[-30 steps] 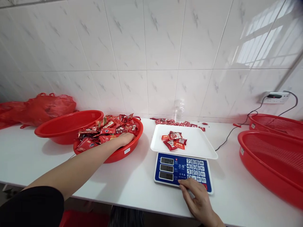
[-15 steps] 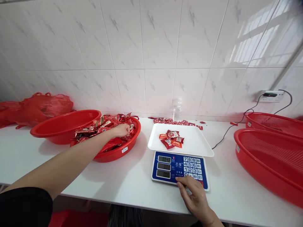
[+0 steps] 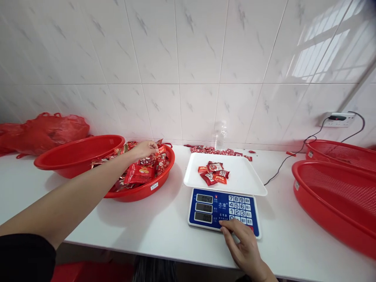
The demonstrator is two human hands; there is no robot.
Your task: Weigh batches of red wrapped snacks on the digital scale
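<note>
My left hand is over the red basket, its fingers closed at the edge of a small orange-red packet. A heap of red wrapped snack packets fills that basket. My right hand rests at the front edge of the blue-fronted scale, thumb and forefinger apart, with nothing visible between them. On the scale's white tray lie several small red and orange packets. The top display appears to read 0.042.
An oval red basket stands behind the filled one, near red plastic bags. Red baskets stand at right. By the wall are a clear bottle and flat red wrappers. A black cable runs to the socket.
My left hand has risen slightly and moved left and back from the heap, uncovering more packets. My right hand and the packets on the tray stay as they were.
</note>
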